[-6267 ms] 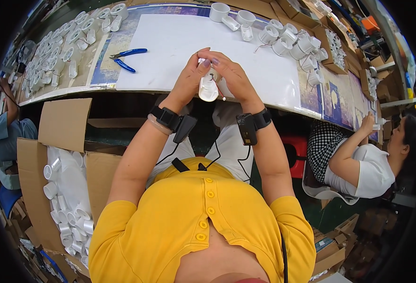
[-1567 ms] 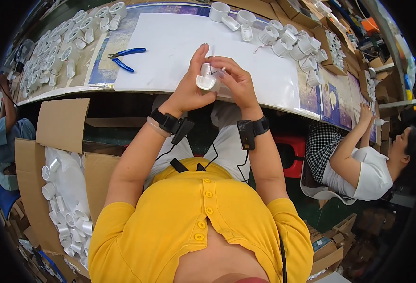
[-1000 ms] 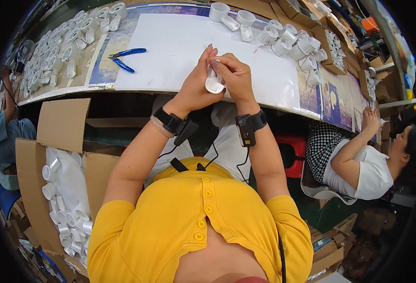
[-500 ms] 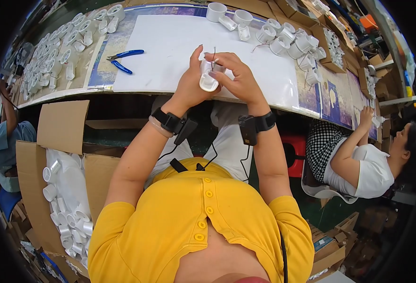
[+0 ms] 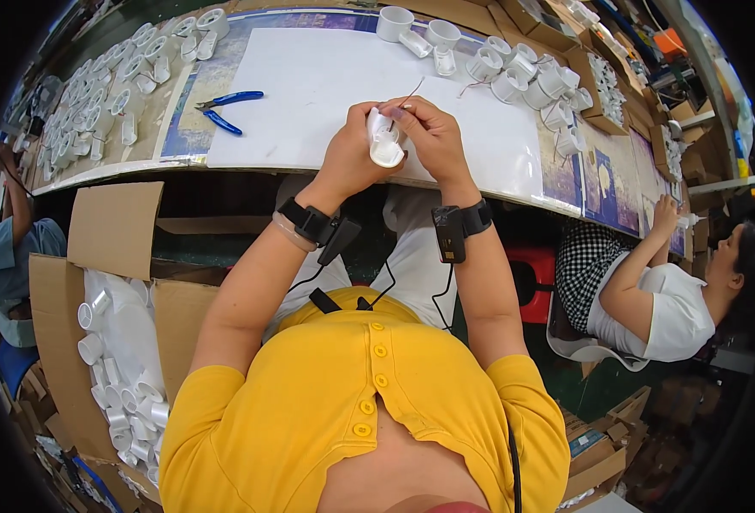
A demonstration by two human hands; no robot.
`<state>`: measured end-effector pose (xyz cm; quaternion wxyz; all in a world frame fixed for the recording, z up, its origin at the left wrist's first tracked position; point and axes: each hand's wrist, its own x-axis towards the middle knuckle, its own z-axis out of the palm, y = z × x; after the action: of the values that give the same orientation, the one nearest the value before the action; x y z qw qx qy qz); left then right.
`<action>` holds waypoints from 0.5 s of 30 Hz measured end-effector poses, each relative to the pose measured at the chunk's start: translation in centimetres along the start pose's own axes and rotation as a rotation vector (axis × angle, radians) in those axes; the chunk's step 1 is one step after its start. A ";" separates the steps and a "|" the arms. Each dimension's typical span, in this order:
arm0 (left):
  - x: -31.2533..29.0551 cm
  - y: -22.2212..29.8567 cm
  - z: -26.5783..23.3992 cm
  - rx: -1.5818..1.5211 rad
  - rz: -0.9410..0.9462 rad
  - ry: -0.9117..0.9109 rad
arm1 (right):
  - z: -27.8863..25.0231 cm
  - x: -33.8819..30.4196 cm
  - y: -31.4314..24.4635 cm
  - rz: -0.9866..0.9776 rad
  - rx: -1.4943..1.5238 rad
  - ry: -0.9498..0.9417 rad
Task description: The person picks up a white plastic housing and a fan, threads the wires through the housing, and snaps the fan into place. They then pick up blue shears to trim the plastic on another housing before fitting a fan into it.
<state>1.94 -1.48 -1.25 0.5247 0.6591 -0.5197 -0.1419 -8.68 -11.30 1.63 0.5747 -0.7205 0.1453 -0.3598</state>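
Just above the table's near edge, my left hand [image 5: 351, 147] is closed around a white plastic housing [image 5: 385, 149], its rounded end pointing toward me. My right hand [image 5: 433, 139] pinches a thin dark wire [image 5: 412, 91] between thumb and index finger; the wire's free end sticks up past the fingers, away from me. Where the wire enters the housing is partly covered by my fingers. Blue-handled cutting pliers [image 5: 229, 112] lie with handles spread on the white sheet [image 5: 300, 68], left of my hands.
Many white cylindrical parts [image 5: 108, 94] with small pieces attached fill the table's left; more white cups [image 5: 510, 84] stand at the back right. A cardboard box [image 5: 53, 342] of white tubes [image 5: 125, 398] sits at my left. Another person [image 5: 660, 295] works at the right; one more is at far left.
My right hand has shifted its grip from beside the housing's opening onto the wire, which now leans to the right. The housing has tilted slightly in my left hand.
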 end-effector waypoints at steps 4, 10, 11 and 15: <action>0.0 -0.2 0.2 0.009 0.015 0.020 | -0.3 0.1 0.3 0.009 -0.015 -0.041; 0.7 -0.3 -0.6 -0.216 -0.037 -0.067 | -1.1 0.7 0.2 0.073 0.163 -0.103; 0.8 -0.3 -0.6 -0.307 -0.052 -0.086 | -1.0 0.7 0.5 0.102 0.220 -0.081; 0.8 -0.6 -0.4 -0.287 -0.095 -0.090 | -0.7 1.0 1.0 0.169 0.476 -0.028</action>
<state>2.86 -1.97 -1.28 0.5824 0.5941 -0.4853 -0.2689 -8.22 -12.70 1.12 0.7580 -0.5553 0.1083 -0.3245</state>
